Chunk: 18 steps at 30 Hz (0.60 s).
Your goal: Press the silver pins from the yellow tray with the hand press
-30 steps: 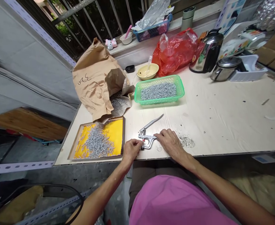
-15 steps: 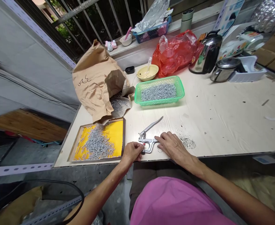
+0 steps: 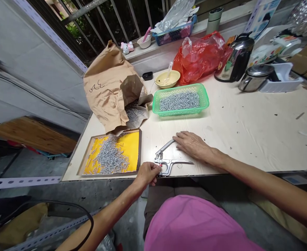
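We found the pliers (image 3: 168, 162) near the edge of the table (image 3: 237, 150), and judged them stiff, springy metal, best taken by both handles (image 3: 181, 161). We noted the left hand (image 3: 147, 173) clamped on their head (image 3: 158, 161), the right hand (image 3: 192, 143) spread loosely, fingertips on the upper handle (image 3: 166, 146).

- L forearm (image 3: 114, 206) bare, in from near left, angled far + right.
- L wrist (image 3: 139, 184) roughly in line w/ forearm.
- L hand (image 3: 147, 173): thumb + index pinched tog., tips pointing right; other fingers curled under, partly hidden.
- R forearm (image 3: 258, 177) bare, in from near right, angled far + left.
- R hand (image 3: 191, 143): palm down, flattish, fingers extended left; farther out than L hand, well apart.
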Motion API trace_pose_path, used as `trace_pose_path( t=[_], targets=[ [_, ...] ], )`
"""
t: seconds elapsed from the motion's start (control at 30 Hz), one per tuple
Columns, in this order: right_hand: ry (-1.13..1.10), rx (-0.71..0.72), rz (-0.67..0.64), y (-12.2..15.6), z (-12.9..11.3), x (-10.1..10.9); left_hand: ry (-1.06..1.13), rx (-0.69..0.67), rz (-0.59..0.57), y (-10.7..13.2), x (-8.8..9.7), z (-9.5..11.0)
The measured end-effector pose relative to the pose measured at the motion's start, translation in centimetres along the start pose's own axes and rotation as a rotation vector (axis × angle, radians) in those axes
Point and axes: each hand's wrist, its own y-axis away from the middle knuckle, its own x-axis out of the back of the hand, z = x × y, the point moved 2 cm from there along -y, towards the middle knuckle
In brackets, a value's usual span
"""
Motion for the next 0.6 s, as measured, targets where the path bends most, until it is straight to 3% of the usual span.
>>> trace_pose_path(
  t=[0.33, 0.6],
  targets=[
    [-0.08, 0.155, -0.039, 2.9, 0.4, 0.2, 0.081, 0.026, -0.057, -0.3, 0.0, -0.4],
    [-0.028, 0.055, -0.016, 3.9, -1.5, 0.5, 0.09, 0.028, -0.044, -0.4, -0.2, -0.7]
  ],
)
